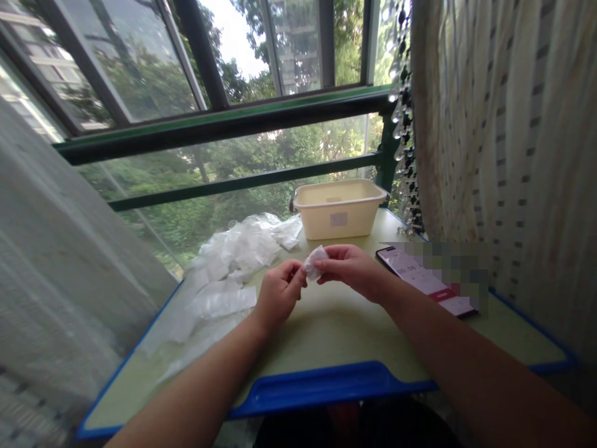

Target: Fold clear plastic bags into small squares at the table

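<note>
Over the middle of the table, both my hands hold one small, crumpled white translucent packet (314, 262), which looks like thin plastic. My left hand (280, 291) is closed, its thumb and forefinger pinching the packet's left edge. My right hand (347, 267) grips the same packet from the right between thumb and fingers. A heap of similar thin white plastic bags (242, 252) lies to the left of my hands. Behind them stands a cream plastic tub (342, 218) with a small pale label on its front; its contents are mostly hidden.
The pale table (336, 336) has a blue rim with a molded blue tray at the front edge. A phone (426, 283) showing a timer lies right of my right forearm. Beyond the table are a green railing (252, 186) and windows; curtains (504, 143) hang at both sides.
</note>
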`<state>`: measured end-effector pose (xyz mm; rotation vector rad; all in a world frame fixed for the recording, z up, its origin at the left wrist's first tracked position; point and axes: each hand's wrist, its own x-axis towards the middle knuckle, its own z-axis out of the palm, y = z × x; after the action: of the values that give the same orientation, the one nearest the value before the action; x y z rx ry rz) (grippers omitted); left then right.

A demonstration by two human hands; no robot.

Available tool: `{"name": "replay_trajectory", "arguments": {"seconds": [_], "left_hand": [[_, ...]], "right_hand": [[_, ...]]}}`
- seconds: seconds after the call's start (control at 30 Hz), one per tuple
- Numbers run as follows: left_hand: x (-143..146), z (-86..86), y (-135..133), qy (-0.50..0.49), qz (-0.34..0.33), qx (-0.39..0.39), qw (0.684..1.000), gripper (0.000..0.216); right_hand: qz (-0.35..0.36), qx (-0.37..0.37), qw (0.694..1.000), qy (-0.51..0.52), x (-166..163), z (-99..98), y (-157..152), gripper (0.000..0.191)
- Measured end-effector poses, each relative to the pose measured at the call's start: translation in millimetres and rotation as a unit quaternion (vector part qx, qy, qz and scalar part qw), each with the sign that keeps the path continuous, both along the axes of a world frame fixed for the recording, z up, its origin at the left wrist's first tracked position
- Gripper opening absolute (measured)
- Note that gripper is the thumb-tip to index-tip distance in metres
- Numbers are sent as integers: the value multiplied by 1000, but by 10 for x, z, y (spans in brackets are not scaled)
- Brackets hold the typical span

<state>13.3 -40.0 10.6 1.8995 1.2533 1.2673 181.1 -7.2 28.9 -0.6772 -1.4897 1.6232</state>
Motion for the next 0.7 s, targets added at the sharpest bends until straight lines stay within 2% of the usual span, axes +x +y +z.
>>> {"name": "replay_trajectory", "arguments": {"seconds": [0.23, 0.3, 0.47, 0.7], "left_hand": [[14, 8, 2, -134, -56, -126, 981, 33], [17, 10, -6, -149, -50, -128, 979, 33], [24, 5, 10, -102, -12, -76, 992, 34], [-32, 4, 92, -166, -28, -135, 976, 30]], "right_hand": [[-31, -19, 999, 2, 21, 32, 8, 20], [-49, -17, 999, -3, 12, 39, 1, 21], [-59, 11, 998, -27, -11, -6, 6, 21], [-24, 13, 998, -62, 27, -52, 72, 21]]}}
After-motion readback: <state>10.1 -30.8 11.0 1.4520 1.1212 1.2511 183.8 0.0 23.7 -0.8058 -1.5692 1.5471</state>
